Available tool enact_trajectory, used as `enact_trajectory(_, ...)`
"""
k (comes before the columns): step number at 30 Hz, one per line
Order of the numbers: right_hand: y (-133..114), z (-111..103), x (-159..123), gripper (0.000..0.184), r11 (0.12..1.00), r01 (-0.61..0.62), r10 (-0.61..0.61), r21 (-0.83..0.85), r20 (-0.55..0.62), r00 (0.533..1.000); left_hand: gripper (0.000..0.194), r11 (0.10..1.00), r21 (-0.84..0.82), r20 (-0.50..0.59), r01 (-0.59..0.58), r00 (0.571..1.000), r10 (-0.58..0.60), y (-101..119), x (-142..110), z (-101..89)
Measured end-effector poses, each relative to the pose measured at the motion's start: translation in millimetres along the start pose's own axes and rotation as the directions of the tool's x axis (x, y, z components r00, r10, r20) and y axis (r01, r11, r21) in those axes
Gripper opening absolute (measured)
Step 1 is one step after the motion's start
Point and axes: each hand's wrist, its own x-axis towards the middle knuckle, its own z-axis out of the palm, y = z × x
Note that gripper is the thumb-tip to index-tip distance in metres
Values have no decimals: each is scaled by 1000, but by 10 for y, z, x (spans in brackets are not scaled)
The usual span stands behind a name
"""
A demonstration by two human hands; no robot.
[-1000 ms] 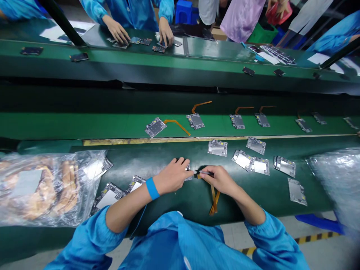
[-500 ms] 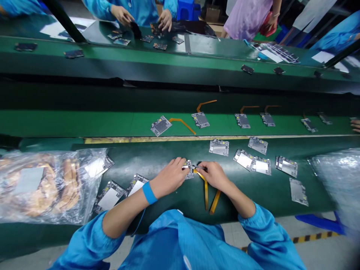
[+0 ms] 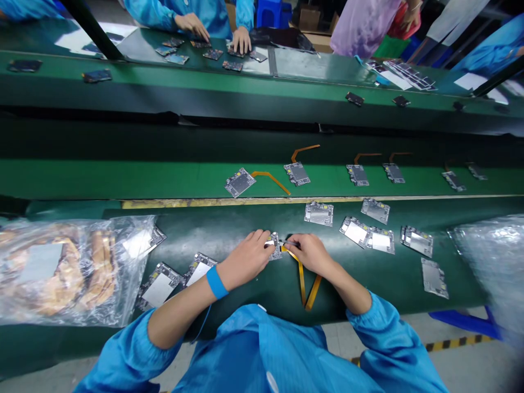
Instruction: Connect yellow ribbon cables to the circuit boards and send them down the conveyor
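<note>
Holding a small circuit board point(image 3: 275, 246) against the table point(image 3: 196, 229), the left hand point(image 3: 250, 256) has its fingers clamped on the board's left part. Right fingers pinch slim tweezers point(image 3: 291, 243), their tip beside an orange ribbon cable point(image 3: 301, 273) at the board's right edge.

Bare green tabletop point(image 3: 229, 226) leaves room left of the single board point(image 3: 319, 214) and between it and the paired boards point(image 3: 366, 234), while the bulky plastic bag point(image 3: 77, 270) (crinkled, overlapping a board) blocks the left end.
</note>
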Motion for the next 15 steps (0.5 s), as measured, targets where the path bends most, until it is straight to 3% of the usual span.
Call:
enact_trajectory(9,-80,-53,82,17,992,-14,21,-123,57,998,17,1000,5,-28,-17,999,18,-3,-13,45)
enact_trajectory(15,-106,-60,85,19,986,-22,34,-166,67,997,46,994,100,-12,-40,999,41,31,-9,45)
